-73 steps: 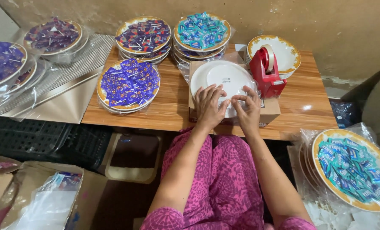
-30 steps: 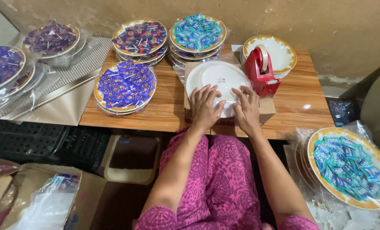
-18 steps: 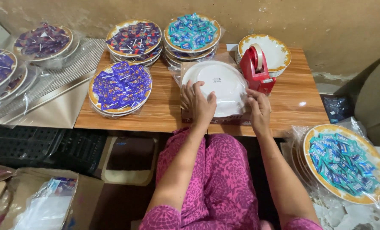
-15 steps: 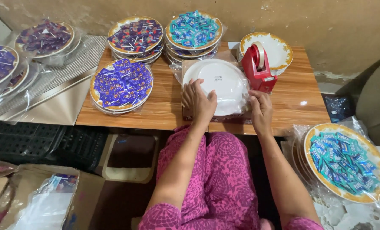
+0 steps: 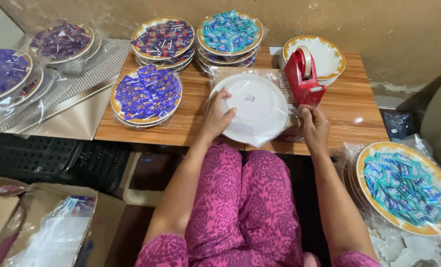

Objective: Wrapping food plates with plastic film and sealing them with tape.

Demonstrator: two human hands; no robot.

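Upturned white plate (image 5: 252, 106) in clear wrap, centre of frame on table (image 5: 190, 118), now gripped at left rim by left hand (image 5: 215, 114). Right hand (image 5: 314, 126) shifted right, below red tape dispenser (image 5: 304, 79); grip narrow, contents not discernible.

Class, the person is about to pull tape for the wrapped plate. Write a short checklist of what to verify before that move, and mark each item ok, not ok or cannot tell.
1. Left hand steadies the upturned white plate at its left edge: ok.
2. Clear plastic wrap is folded flat against the plate: not ok, a loose flap hangs off the near edge.
3. Right hand is close to the red tape dispenser: ok, just below it.
4. A free tape end is ready at the cutter: cannot tell.
5. Dispenser stands upright on the wooden table: ok.
6. Right hand already holds a strip of tape: cannot tell.
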